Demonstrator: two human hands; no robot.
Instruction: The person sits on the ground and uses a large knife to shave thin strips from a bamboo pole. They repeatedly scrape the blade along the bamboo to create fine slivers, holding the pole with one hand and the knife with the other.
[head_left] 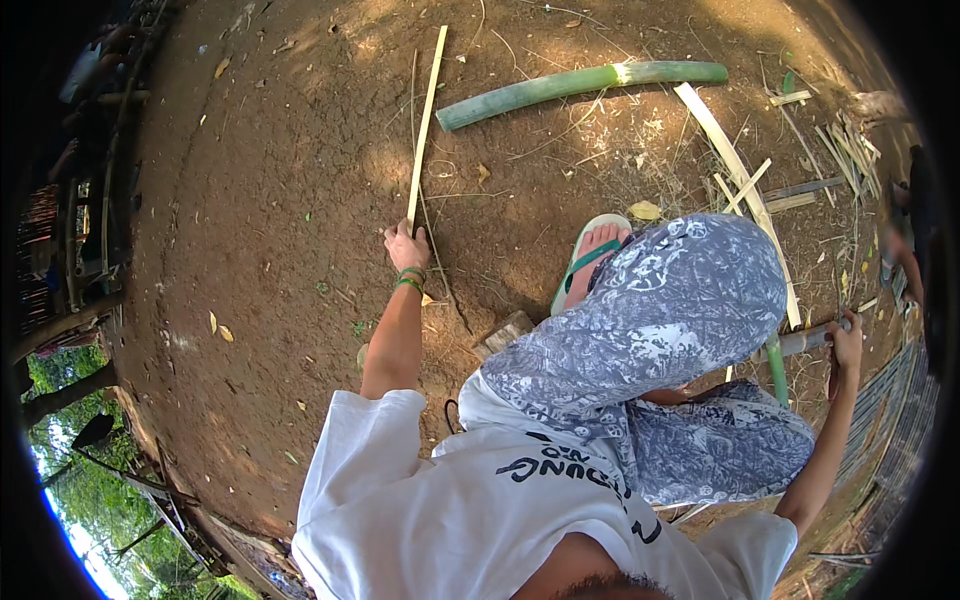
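A long, narrow, pale bamboo strip (427, 120) lies along the brown ground, pointing away from me. My left hand (407, 247) is closed around its near end, with green bands on the wrist. Out to the right, my right hand (848, 342) has its fingers curled beside a greyish length of bamboo (800, 341). Something dark and slim shows under that hand, but I cannot make out what it is. A short green bamboo piece (776, 368) stands by my lower leg, partly hidden by the patterned trousers.
A thick green bamboo pole (580, 82) lies ahead. Right of it a wide split bamboo strip (745, 180) runs past my knee. Split pieces (852, 158) are piled at far right. A wooden block (503, 334) sits near my sandalled foot (592, 258). Another person's arm (905, 265) shows at the right edge.
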